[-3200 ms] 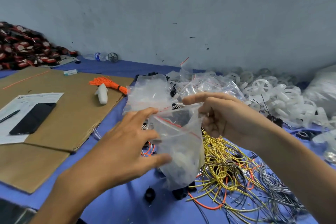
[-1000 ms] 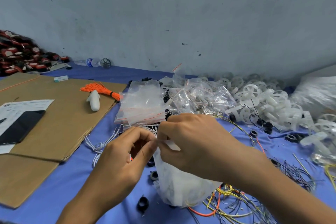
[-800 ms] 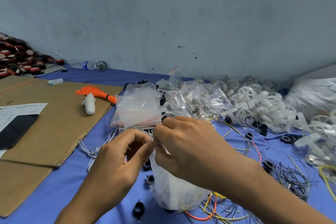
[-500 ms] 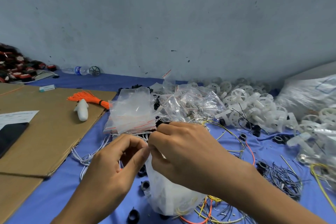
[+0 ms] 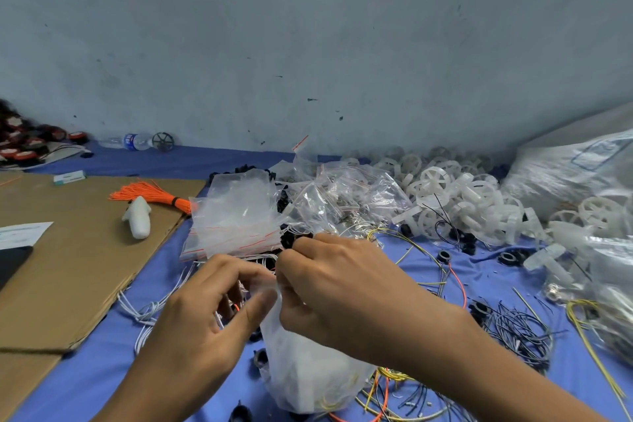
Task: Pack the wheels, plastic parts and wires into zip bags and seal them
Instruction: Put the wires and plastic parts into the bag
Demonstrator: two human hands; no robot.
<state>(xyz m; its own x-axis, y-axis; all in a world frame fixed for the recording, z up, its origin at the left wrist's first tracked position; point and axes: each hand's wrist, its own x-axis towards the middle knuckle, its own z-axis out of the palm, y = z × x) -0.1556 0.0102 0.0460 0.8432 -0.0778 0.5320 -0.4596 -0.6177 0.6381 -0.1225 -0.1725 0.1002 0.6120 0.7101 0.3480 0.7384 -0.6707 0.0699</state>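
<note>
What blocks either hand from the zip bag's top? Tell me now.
Nothing visible does. The left hand and the right hand both pinch the top of the zip bag, side by side. Their fingers hide the seal line, so whether it is closed cannot be told.

Glossy clear plastic zip bag; matt brown cardboard.

Two hands, one held bag, perhaps dozens of wheels
</note>
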